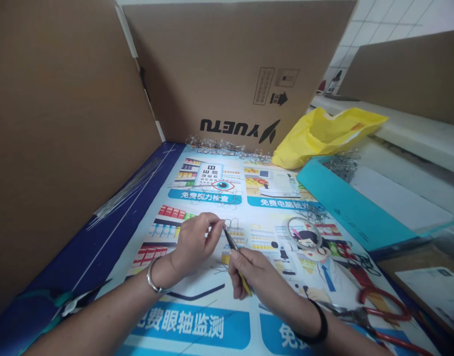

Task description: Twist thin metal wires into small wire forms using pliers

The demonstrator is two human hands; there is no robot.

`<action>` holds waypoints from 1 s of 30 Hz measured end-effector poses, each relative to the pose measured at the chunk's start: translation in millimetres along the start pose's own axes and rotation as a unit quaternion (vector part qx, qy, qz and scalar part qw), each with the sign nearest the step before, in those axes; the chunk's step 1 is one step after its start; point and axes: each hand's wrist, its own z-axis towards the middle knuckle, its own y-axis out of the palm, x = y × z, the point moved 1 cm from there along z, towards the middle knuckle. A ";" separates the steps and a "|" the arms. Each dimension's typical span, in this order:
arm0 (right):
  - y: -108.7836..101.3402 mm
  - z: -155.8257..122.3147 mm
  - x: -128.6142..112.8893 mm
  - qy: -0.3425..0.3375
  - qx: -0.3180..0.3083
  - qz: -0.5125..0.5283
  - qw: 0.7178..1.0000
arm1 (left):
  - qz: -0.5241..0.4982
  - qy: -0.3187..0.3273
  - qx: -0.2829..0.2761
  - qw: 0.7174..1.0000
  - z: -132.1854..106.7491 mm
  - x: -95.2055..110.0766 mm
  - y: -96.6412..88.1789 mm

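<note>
My right hand (251, 272) grips small yellow-handled pliers (237, 259), jaws pointing up and left. My left hand (197, 242), with a silver bangle on the wrist, pinches a thin bent wire piece (229, 223) between thumb and fingers, right at the pliers' tip. Both hands hover over a colourful printed poster (271, 198) that covers the table. Loose thin wires lie scattered on the poster around the hands.
Cardboard walls (227, 64) stand at the left and back. A yellow plastic bag (323, 133) and teal folder (345, 202) with wire bits lie at the right. Red-handled scissors (382, 306) rest lower right, dark pliers (78, 301) lower left, straight wires (123, 193) at left.
</note>
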 end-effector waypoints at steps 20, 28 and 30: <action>-9.0 0.1 -7.3 0.013 0.034 -0.054 0.998 | -0.100 0.032 -0.158 0.982 19.5 -5.3 -9.1; -10.7 1.6 -6.6 0.011 0.053 -0.108 0.993 | -0.065 0.061 -0.212 0.973 22.1 -9.9 -15.1; -10.5 2.0 -6.1 0.004 0.062 -0.127 0.990 | -0.052 0.078 -0.195 0.976 19.7 -9.3 -13.1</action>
